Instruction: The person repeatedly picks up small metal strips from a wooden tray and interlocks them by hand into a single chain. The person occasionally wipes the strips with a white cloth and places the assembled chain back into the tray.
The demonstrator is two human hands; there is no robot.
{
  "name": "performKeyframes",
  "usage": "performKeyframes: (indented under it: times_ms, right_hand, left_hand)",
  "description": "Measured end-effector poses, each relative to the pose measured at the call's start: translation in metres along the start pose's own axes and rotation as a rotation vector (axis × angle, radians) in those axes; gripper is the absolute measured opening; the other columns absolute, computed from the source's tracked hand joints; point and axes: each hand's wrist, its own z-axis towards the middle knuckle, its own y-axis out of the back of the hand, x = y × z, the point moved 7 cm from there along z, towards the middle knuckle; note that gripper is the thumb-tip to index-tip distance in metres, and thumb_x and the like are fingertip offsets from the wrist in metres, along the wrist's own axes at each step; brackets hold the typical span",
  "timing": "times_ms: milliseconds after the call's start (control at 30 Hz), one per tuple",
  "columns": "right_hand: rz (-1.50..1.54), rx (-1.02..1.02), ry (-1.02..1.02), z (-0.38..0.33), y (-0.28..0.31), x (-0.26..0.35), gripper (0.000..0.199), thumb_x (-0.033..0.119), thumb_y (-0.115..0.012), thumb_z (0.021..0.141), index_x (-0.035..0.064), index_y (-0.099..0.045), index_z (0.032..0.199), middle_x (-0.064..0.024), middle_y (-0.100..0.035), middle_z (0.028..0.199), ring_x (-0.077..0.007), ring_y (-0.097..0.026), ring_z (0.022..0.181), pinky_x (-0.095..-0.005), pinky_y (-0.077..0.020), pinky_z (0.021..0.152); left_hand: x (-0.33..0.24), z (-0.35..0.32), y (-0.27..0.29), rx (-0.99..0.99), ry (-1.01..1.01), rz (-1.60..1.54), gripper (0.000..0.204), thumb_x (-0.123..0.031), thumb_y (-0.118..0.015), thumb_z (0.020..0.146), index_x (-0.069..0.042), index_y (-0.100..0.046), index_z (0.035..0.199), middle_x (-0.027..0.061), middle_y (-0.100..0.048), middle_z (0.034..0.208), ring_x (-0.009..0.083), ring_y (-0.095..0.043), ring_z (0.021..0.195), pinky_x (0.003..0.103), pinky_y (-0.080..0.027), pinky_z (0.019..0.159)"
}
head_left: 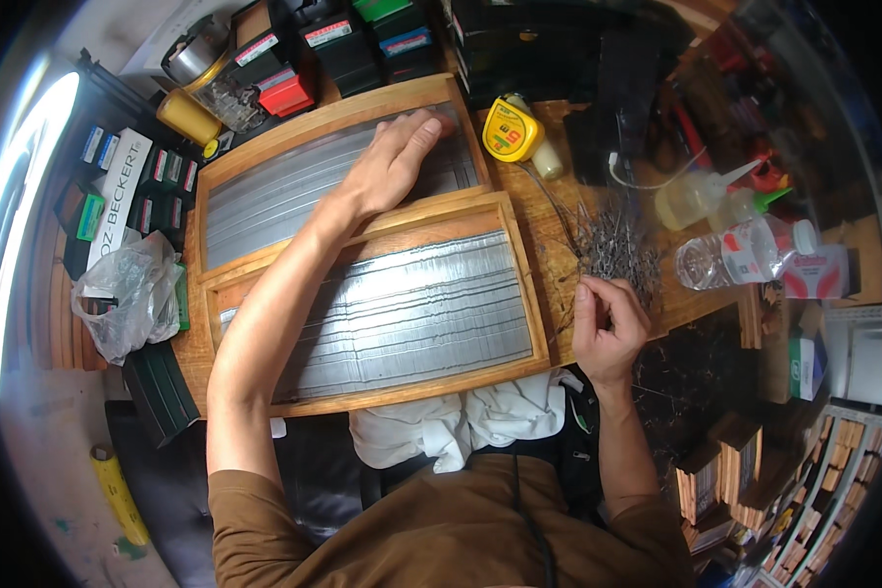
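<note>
the left hand (pixel 397 152) is laid over the right part of the rear wooden tray (pixel 314 122), with its back turned up; the fingertips are hidden, so it cannot be told whether anything is gripped beneath them. the forearm is stretched across the front wooden tray (pixel 527 284), by which the lower half of the workbench (pixel 691 309) is taken up. both trays are filled with thin grey metal pieces (pixel 421 314), packed side by side in rows, and light is reflected brightly from those in front. the right hand (pixel 612 318) is held just beside the front tray's right rim, its fingers curled and its thumb and forefinger brought narrowly together; whether a thin piece is pinched there cannot be told. just beyond it, a tangled heap of loose metal pieces (pixel 612 245) is spread on the bench. farther right, a clear plastic bottle (pixel 710 260) is laid on its side, and near the rear tray's right end a yellow tape measure (pixel 513 129) is placed.
</note>
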Motion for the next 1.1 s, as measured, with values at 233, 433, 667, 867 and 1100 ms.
performKeyframes:
  times_ms: [233,433,667,867,1100]
  right_hand:
    - [0.002,0.001,-0.013,-0.001,0.000,-0.003,0.011,0.000,-0.073,0.093,-0.0015,-0.072,0.104,-0.0092,-0.068,0.086,-0.0162,-0.062,0.066,-0.0283,-0.0463,0.055]
    - [0.006,-0.005,-0.038,-0.002,0.002,-0.003,0.010,-0.001,-0.073,0.093,-0.0013,-0.072,0.103,-0.0086,-0.067,0.084,-0.0159,-0.061,0.064,-0.0282,-0.0449,0.054]
    - [-0.009,-0.037,-0.015,-0.004,0.003,-0.004,0.010,0.000,-0.073,0.093,-0.0011,-0.073,0.103,-0.0079,-0.067,0.083,-0.0143,-0.058,0.062,-0.0273,-0.0430,0.053]
    - [-0.001,-0.062,0.006,-0.007,0.001,-0.004,0.009,0.001,-0.071,0.094,-0.0006,-0.073,0.103,-0.0069,-0.066,0.083,-0.0130,-0.057,0.061,-0.0269,-0.0422,0.053]
    - [0.093,-0.123,-0.007,-0.006,0.011,-0.003,0.013,0.007,-0.067,0.100,-0.0018,-0.074,0.107,-0.0060,-0.069,0.089,-0.0121,-0.061,0.071,-0.0259,-0.0474,0.061]
  left_hand:
    - [0.009,0.000,0.003,-0.049,0.012,-0.078,0.061,-0.051,-0.027,0.114,-0.007,-0.054,0.146,0.0128,-0.065,0.141,0.0337,-0.052,0.137,0.045,-0.031,0.122]
    - [-0.001,-0.010,0.009,-0.108,-0.018,0.099,0.063,-0.052,-0.027,0.113,-0.004,-0.053,0.145,0.0158,-0.068,0.134,0.0355,-0.053,0.130,0.046,-0.033,0.117]
    - [0.001,-0.013,0.004,-0.037,0.054,0.011,0.067,-0.054,-0.025,0.113,-0.005,-0.048,0.152,0.0161,-0.065,0.142,0.0367,-0.044,0.144,0.048,-0.024,0.124]
    - [-0.013,-0.043,0.055,-0.419,0.039,-0.308,0.070,-0.055,-0.025,0.113,-0.002,-0.051,0.150,0.0173,-0.069,0.136,0.0300,-0.055,0.136,0.044,-0.036,0.119]
    - [-0.093,-0.199,0.090,-0.408,-0.135,0.183,0.024,-0.012,-0.055,0.105,0.005,-0.072,0.110,0.0151,-0.073,0.099,0.0228,-0.068,0.087,0.035,-0.052,0.081]
